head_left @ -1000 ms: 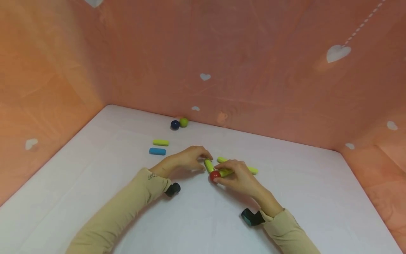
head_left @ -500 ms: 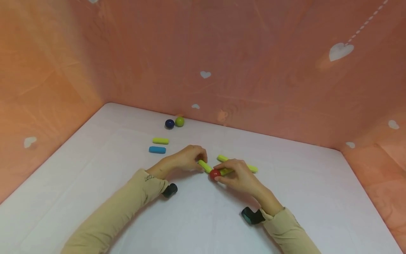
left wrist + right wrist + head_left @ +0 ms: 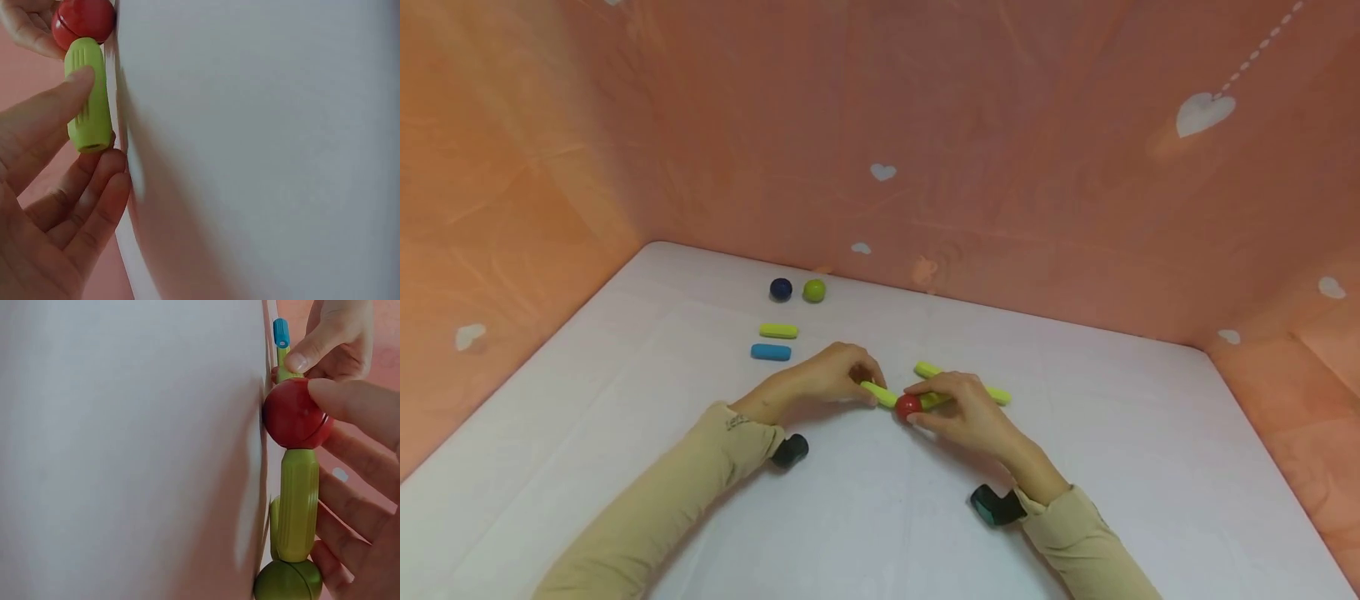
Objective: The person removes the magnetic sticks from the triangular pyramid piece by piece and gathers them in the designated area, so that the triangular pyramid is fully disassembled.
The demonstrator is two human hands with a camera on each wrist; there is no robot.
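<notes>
My left hand [image 3: 867, 382] pinches a short green stick [image 3: 878, 392] between thumb and fingers [image 3: 94, 181]. That green stick [image 3: 87, 94] meets a red ball [image 3: 907, 406] end on. My right hand [image 3: 925, 402] grips the red ball [image 3: 294, 412] and a second green stick [image 3: 299, 503] joined to its other side. At that stick's far end sits a green ball [image 3: 287, 581], seen only in the right wrist view. Everything lies low on the white table [image 3: 880, 517].
A long yellow-green stick [image 3: 992, 393] lies just behind my right hand. At the back left are a dark blue ball [image 3: 781, 288], a green ball [image 3: 814, 290], a yellow-green stick [image 3: 778, 331] and a blue stick [image 3: 771, 352]. Pink walls [image 3: 1000, 208] close in the table.
My left hand swung the green stick's free end leftward, so it now lies flatter against the red ball. The two balls at the back rolled left and apart. The right hand barely moved.
</notes>
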